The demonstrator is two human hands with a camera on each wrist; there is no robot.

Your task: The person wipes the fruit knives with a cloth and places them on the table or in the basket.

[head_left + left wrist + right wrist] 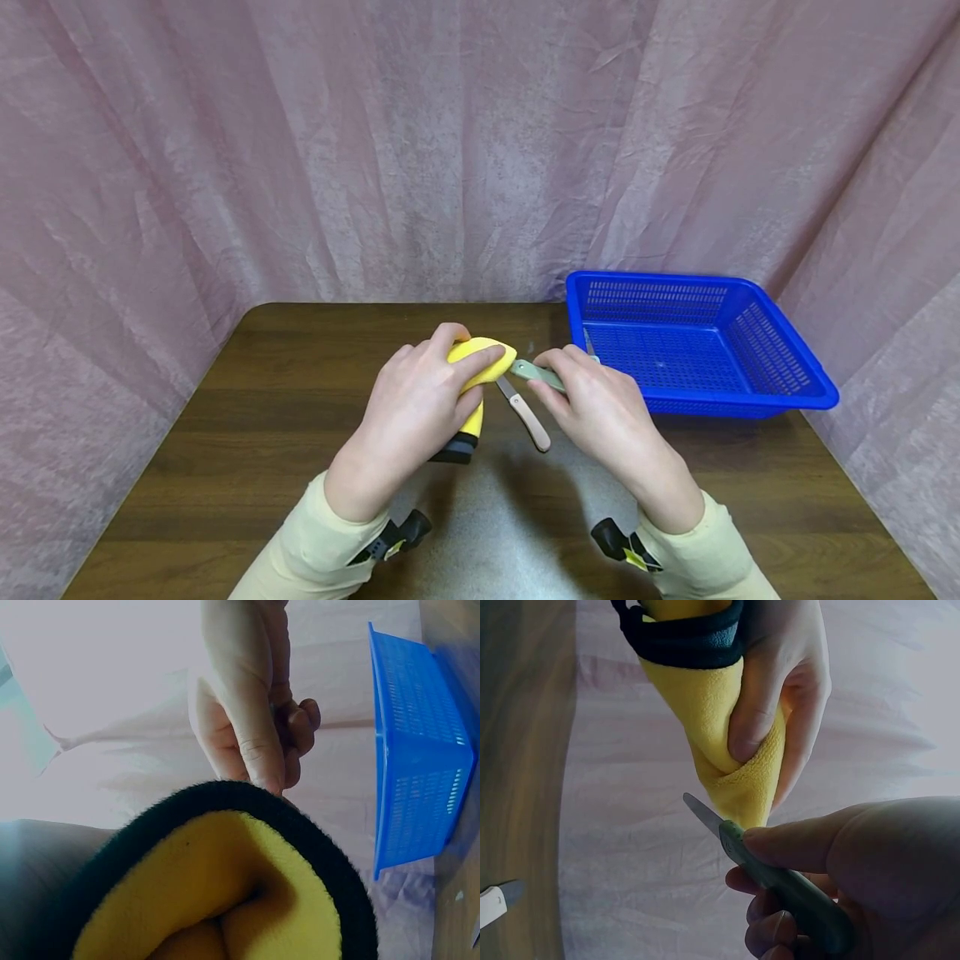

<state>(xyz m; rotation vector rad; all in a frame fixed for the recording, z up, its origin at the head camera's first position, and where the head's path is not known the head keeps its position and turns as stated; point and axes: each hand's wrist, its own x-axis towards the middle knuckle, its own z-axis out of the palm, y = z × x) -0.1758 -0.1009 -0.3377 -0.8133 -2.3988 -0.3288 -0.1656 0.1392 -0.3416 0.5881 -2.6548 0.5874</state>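
My left hand (416, 400) pinches a yellow fleece mitt (697, 705) near its narrow end, thumb pressed into the cloth. The mitt's dark-trimmed opening (352, 900) faces the left wrist camera. A knife with a green handle (546, 377) is gripped in my right hand (603, 408), thumb along the handle. Its short blade (702, 814) lies beside the mitt's tip in the right wrist view; I cannot tell whether they touch. On the table between the hands lies a second knife (531, 423) with a pale beige handle, its blade pointing towards the mitt.
A blue plastic basket (720, 402) with perforated walls stands at the table's back right, just beyond my right hand. Inside its left end is another blade (588, 342), partly hidden. Pink curtains (412, 150) hang behind the brown wooden table (247, 467).
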